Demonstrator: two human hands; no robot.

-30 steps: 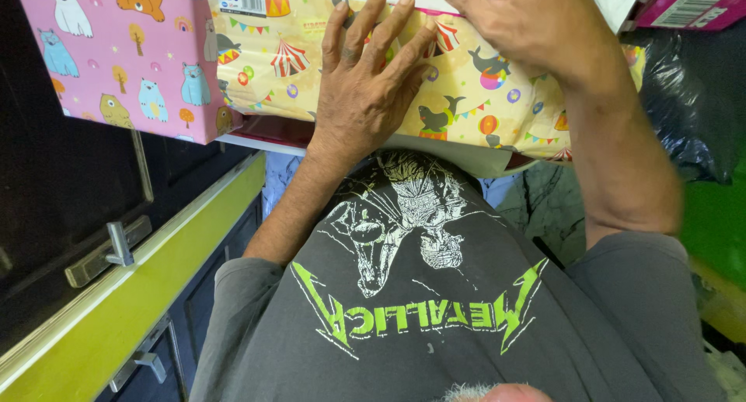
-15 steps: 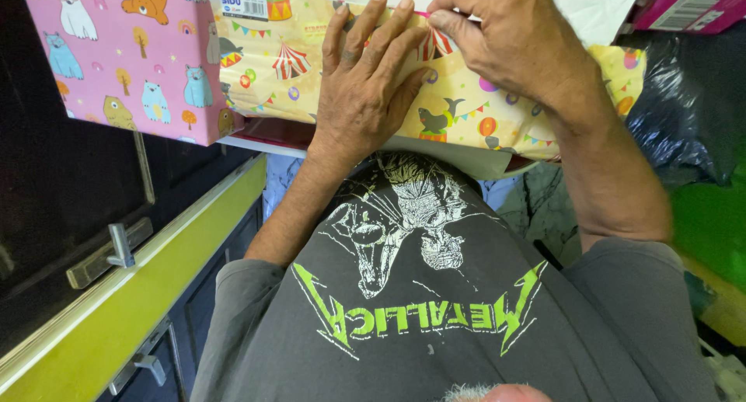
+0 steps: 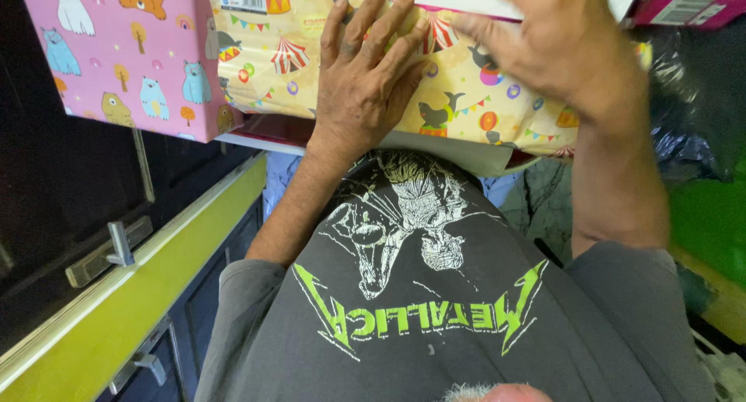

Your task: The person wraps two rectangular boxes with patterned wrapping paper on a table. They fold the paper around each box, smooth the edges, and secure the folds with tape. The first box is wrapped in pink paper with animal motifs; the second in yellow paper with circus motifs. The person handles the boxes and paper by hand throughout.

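Both hands lie on a box wrapped in yellow circus-print paper (image 3: 466, 99). Left hand (image 3: 365, 83) is spread flat, palm down, fingers fanned toward the box's upper edge, pressing the paper. Right hand (image 3: 563, 41) rests higher and to the right, open with fingers loosely extended over the top edge; it is blurred, and I cannot tell whether the fingertips pinch anything. Just left of the left hand, touching the yellow box, stands a pink box printed with bears and cats (image 3: 124, 52). Beyond the right hand, a magenta carton (image 3: 688, 2) shows at the corner, with dark plastic wrap (image 3: 688, 114) below it. Beneath the forearms is a grey printed shirt (image 3: 420, 309); left of it runs a lime-green ledge (image 3: 132, 309).
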